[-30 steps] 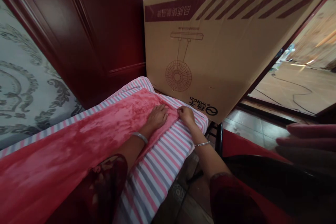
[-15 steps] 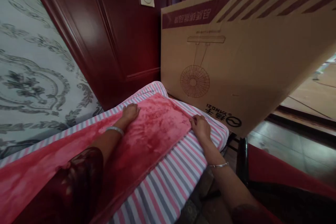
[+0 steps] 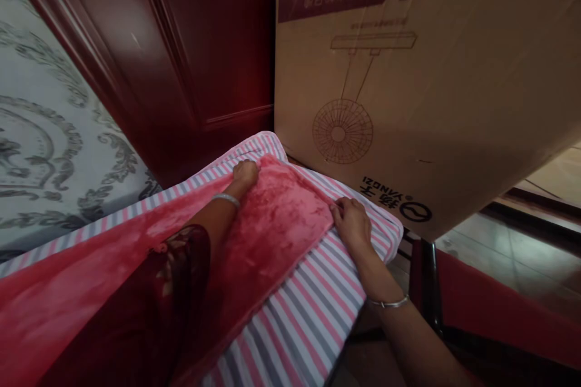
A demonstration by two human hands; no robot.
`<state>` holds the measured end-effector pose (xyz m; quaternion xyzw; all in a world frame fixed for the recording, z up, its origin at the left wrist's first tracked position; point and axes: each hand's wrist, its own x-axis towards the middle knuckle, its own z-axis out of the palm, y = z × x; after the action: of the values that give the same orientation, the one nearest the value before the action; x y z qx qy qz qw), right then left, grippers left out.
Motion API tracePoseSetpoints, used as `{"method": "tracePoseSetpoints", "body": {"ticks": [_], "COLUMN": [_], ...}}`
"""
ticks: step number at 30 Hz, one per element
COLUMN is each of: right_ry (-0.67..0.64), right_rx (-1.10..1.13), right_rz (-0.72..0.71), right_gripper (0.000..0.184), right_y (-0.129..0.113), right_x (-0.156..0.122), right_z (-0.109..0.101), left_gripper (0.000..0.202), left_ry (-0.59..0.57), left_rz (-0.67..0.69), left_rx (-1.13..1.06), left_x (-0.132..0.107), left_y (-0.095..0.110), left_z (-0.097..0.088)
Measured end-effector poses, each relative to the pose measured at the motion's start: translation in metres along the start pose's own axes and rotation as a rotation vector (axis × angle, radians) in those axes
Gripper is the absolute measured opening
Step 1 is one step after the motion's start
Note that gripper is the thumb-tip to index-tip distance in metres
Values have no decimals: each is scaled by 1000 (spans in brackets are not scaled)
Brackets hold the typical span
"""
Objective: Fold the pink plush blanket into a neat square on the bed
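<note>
A long piece of red plush cloth with pale pink mottling lies on a padded surface with a pink, grey and white striped cover. My left hand is closed at the cloth's far long edge, close to the far corner, with its fingers curled down on the fabric. At the near right corner, my right hand pinches the end edge of the cloth between thumb and fingers. The fingertips of both hands are partly hidden.
A big cardboard box with a fan drawing stands right behind the striped surface. Beside it is a dark red panelled door, then patterned wallpaper at left. A red seat with a dark frame is at lower right.
My left hand has slid from lying on the cloth toward its far corner, and its fingers have curled in. My right hand stays at the near corner. The view has tilted down slightly.
</note>
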<state>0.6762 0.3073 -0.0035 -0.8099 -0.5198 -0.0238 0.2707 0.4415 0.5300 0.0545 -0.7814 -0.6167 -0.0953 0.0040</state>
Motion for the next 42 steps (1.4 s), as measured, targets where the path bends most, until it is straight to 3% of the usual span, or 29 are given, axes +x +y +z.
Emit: {"method": "tracePoseSetpoints", "body": {"ticks": [5, 11, 17, 21, 26, 31, 35, 38, 42], "right_ry": [-13, 9, 9, 21, 7, 3, 24, 45, 41], "right_rx": [11, 19, 35, 34, 34, 25, 15, 19, 10], "right_rz": [10, 6, -5, -10, -10, -10, 0, -4, 3], "right_gripper": [20, 19, 22, 26, 31, 35, 36, 36, 37], "right_y": [0, 2, 4, 6, 11, 15, 15, 14, 13], "right_x": [1, 1, 0, 0, -2, -4, -5, -6, -5], "right_z": [-2, 0, -1, -1, 1, 6, 7, 6, 6], "left_gripper": [47, 42, 44, 47, 50, 46, 41, 46, 45], "left_ry": [103, -4, -115, -141, -70, -142, -124, -36, -57], "left_rz": [8, 67, 75, 78, -5, -108, -199, -262, -246], "left_rx": [-30, -12, 30, 84, 94, 161, 232, 251, 211], "left_x": [18, 25, 17, -14, -88, -150, -163, -158, -149], "left_y": [-13, -20, -36, -76, -138, -180, -192, -194, -198], "left_z": [2, 12, -9, -25, -44, -62, -65, -60, -46]}}
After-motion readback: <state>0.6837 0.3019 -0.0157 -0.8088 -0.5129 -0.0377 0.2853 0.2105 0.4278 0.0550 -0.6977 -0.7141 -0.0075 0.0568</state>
